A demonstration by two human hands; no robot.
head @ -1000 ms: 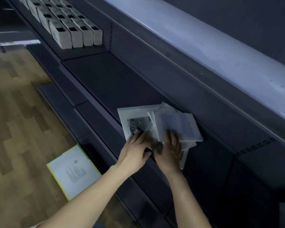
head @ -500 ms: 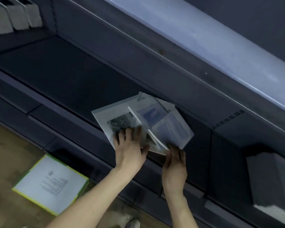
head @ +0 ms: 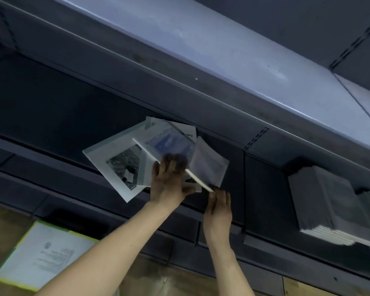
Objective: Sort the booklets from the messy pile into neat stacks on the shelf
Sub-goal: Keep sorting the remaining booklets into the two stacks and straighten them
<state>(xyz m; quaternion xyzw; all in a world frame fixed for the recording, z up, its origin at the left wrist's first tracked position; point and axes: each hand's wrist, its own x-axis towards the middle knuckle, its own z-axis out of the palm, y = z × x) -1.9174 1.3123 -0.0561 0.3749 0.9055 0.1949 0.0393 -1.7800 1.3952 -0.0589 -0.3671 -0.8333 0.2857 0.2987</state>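
White fanned pile of booklets [head: 137, 154] lies on the dark shelf [head: 51, 116], up-left of both hands. Left hand [head: 168, 184] presses it with fingers spread; right hand [head: 219, 205] pinches one booklet's near corner. Neat stack [head: 329, 206] well right of pile; bare shelf left.

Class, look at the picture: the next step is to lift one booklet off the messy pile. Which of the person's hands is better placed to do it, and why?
Probably the right hand: its fingers already pinch the lower corner of the tilted booklet at the pile's right side, raised off the others. The left hand lies spread on the messy pile, better placed to steady it.
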